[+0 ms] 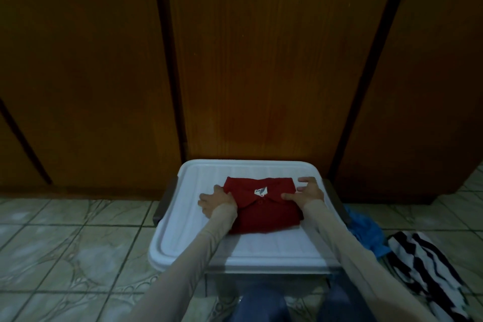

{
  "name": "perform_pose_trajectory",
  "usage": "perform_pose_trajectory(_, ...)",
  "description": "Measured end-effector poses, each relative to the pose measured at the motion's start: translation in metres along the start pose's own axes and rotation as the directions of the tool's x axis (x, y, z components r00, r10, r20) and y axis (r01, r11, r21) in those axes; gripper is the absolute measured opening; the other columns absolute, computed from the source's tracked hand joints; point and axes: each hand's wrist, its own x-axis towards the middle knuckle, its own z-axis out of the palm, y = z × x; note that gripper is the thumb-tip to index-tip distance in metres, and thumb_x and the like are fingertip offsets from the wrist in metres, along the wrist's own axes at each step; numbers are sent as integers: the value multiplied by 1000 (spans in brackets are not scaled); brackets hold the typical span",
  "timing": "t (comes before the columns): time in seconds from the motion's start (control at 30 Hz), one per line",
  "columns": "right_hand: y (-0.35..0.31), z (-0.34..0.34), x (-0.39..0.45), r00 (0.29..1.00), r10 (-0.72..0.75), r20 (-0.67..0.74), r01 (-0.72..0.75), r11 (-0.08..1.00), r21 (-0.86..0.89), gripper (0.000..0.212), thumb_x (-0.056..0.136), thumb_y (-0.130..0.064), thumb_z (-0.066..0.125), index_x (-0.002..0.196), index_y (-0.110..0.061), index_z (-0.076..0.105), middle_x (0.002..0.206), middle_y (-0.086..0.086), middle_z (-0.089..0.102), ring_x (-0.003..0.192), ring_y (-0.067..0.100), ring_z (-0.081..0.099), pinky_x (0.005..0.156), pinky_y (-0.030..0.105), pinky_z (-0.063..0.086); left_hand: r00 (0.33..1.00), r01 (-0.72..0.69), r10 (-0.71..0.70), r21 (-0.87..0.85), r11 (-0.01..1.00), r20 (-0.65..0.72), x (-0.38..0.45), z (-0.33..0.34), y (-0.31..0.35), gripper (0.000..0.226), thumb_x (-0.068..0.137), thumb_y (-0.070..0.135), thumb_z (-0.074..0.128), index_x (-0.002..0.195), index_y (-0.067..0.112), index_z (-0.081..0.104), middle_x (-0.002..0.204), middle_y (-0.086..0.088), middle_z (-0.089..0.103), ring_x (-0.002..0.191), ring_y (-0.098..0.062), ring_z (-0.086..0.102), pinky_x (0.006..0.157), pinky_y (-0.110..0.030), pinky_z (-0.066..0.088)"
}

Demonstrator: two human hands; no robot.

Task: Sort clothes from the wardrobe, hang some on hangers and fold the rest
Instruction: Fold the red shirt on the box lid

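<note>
A red polo shirt (264,206) lies folded into a compact rectangle, collar and white label up, on the white lid of a plastic storage box (198,178). My left hand (215,200) grips the shirt's left edge, fingers tucked around the fold. Over the shirt's right edge sits my right hand (304,192), thumb pressing on the collar and fingers spread and straight. Both forearms wear beige sleeves.
Closed brown wooden wardrobe doors (261,73) rise directly behind the box. A blue garment (366,230) and a black-and-white striped garment (423,266) lie on the tiled floor (78,243) to the right. My knees in blue jeans (264,303) show at the bottom edge.
</note>
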Motion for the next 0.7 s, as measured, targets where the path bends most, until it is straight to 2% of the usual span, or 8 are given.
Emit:
perform_pose_trajectory(0.2, -7, -9, 3, 952, 108, 287, -21, 957, -289, 99, 65, -12, 84, 143, -11, 22, 145, 13, 34, 133, 30, 35, 107, 36, 33, 995, -95, 92, -313, 945, -25, -1, -10, 4, 31, 100, 19, 37, 123, -1, 41, 125, -23, 52, 115, -38, 51, 93, -40, 40)
perform_pose_trajectory(0.33, -5, -15, 8, 937, 106, 334, -30, 974, -225, 99, 60, -6, 85, 140, -13, 28, 140, 14, 43, 130, 29, 41, 109, 39, 35, 997, -82, 79, -344, 935, -21, 1, -11, 6, 34, 101, 18, 35, 126, -4, 38, 127, -26, 50, 116, -40, 50, 95, -42, 39)
perform_pose_trajectory(0.4, -1, -15, 9, 948, 65, 312, -18, 988, -151, 86, 60, -2, 85, 132, -14, 39, 128, 16, 54, 119, 27, 51, 101, 37, 43, 993, -114, 100, -309, 944, -59, 3, -7, 0, 34, 101, 18, 35, 126, -4, 37, 123, -26, 53, 112, -40, 52, 92, -43, 41)
perform_pose_trajectory(0.47, 3, -14, 7, 955, 31, 295, -12, 998, -64, 73, 64, 2, 82, 125, -12, 45, 114, 17, 60, 100, 25, 58, 78, 29, 52, 982, -171, 144, -252, 953, -119, 5, -1, -8, 32, 101, 20, 33, 124, -2, 37, 115, -24, 58, 104, -39, 56, 86, -43, 45)
perform_pose_trajectory(0.53, 7, -10, 7, 963, 11, 268, -5, 1000, -21, 65, 67, 4, 79, 122, -10, 48, 107, 17, 61, 86, 22, 58, 59, 22, 48, 972, -205, 173, -212, 955, -160, 4, 4, -15, 28, 101, 21, 32, 119, 1, 37, 108, -22, 60, 97, -38, 59, 79, -41, 45)
perform_pose_trajectory(0.57, 9, -7, 6, 967, 6, 253, 5, 999, -40, 62, 68, 5, 77, 121, -9, 48, 106, 16, 61, 85, 21, 57, 59, 22, 48, 968, -216, 184, -196, 956, -173, 4, 7, -19, 25, 101, 21, 31, 116, 2, 37, 106, -21, 61, 95, -37, 59, 76, -40, 45)
perform_pose_trajectory(0.63, 11, 0, 7, 975, -29, 221, 59, 990, -131, 58, 73, 3, 73, 123, -11, 48, 103, 11, 58, 94, 23, 54, 75, 28, 50, 957, -240, 206, -157, 958, -206, 4, 10, -23, 21, 101, 19, 31, 113, 3, 38, 106, -19, 61, 94, -34, 58, 76, -40, 44)
perform_pose_trajectory(0.7, 9, 6, 5, 976, -97, 195, 144, 959, -245, 50, 82, -4, 65, 127, -15, 46, 117, 12, 52, 109, 26, 50, 91, 31, 46, 934, -254, 233, -46, 966, -270, 6, 11, -24, 21, 100, 15, 33, 117, 5, 40, 116, -16, 54, 106, -31, 52, 85, -42, 42)
